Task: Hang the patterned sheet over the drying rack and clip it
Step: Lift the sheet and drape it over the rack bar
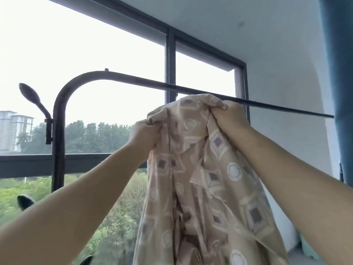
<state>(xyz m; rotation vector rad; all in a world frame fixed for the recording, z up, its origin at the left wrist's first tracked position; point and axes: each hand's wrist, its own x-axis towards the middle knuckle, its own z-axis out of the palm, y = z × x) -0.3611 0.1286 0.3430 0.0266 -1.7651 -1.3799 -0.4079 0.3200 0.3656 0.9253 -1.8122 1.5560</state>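
Two hands grip the bunched top edge of the patterned sheet, raised toward the window. Left to right: the drying rack upright with its curved corner, then the left hand fisted on fabric, then the right hand fisted higher — nearer the rack's top bar. That bar runs left to right just above and beyond the sheet; the sheet is not yet over it.

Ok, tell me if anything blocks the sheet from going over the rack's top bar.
Nothing visible does. Both hands, left hand and right hand, hold the bunched patterned sheet just below the bare top bar.
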